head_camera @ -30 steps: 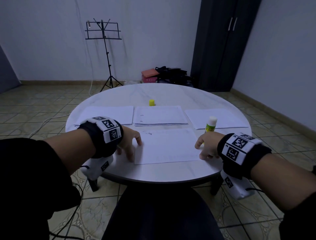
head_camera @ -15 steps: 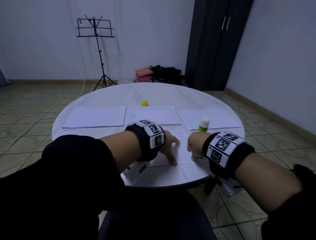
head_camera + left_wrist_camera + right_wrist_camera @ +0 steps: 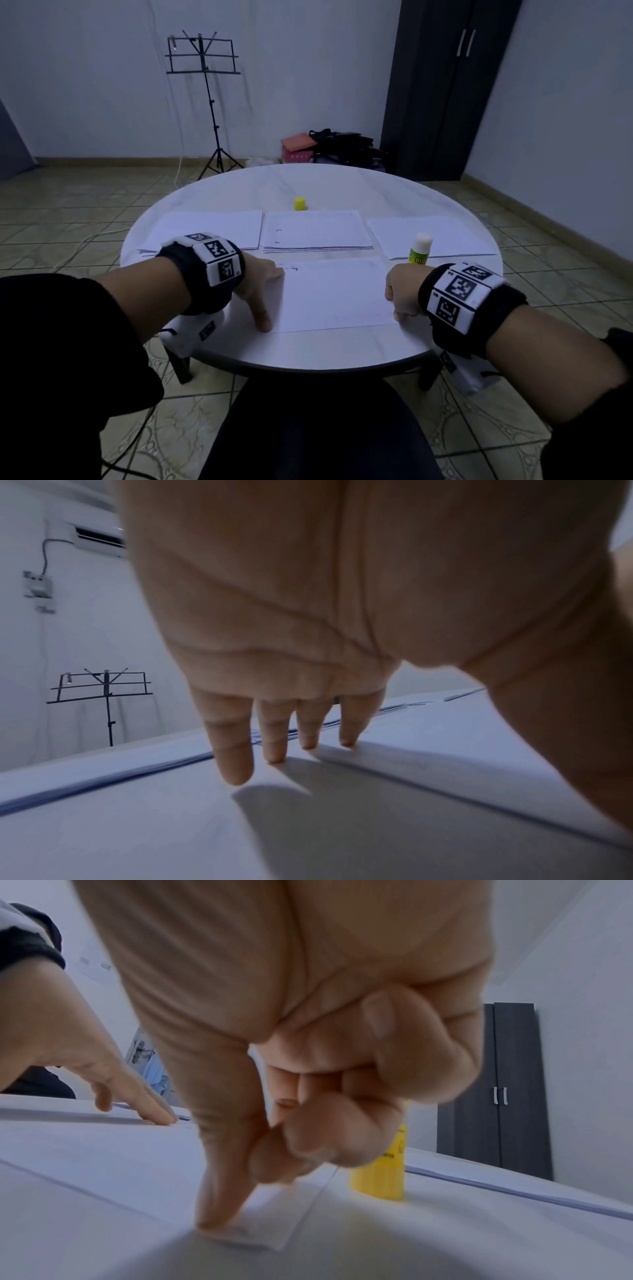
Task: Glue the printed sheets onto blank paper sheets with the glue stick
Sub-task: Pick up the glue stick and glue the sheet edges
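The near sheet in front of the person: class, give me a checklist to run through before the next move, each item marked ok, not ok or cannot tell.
1. Near sheet lies flat on the table: ok.
2. Left hand presses its left edge with straight fingers: ok.
3. Right hand presses the near right corner with one fingertip: ok.
4. Glue stick upright, uncapped, beside the right hand: ok.
5. Yellow cap off, behind the middle stack: ok.
6. Glue bond under the sheet: cannot tell.
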`<state>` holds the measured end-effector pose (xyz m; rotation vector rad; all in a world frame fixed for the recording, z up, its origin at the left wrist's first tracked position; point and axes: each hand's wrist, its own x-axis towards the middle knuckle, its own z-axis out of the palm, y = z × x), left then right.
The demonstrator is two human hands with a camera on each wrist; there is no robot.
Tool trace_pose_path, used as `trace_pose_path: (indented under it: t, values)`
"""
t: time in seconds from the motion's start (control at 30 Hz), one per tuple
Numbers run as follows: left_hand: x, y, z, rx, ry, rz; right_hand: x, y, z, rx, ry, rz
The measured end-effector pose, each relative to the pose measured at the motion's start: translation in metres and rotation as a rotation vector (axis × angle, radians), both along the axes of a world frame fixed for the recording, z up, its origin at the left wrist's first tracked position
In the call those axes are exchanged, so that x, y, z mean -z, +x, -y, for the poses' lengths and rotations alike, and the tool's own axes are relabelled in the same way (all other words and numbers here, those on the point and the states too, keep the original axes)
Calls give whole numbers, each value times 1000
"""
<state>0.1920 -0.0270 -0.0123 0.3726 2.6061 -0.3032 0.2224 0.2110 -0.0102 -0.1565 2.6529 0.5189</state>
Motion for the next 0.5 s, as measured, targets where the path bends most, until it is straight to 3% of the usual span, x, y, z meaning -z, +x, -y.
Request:
trace_pose_path:
  t: [0.3, 0.4, 0.5]
  values:
    - [1, 0, 9, -76, -4, 12, -6, 3, 17, 21, -12, 25]
    - [-1, 0, 12, -65, -14, 22, -7, 4, 31, 54, -100, -20]
    - [-3, 2, 13, -54, -29, 15, -10, 4, 55, -43, -275, -62]
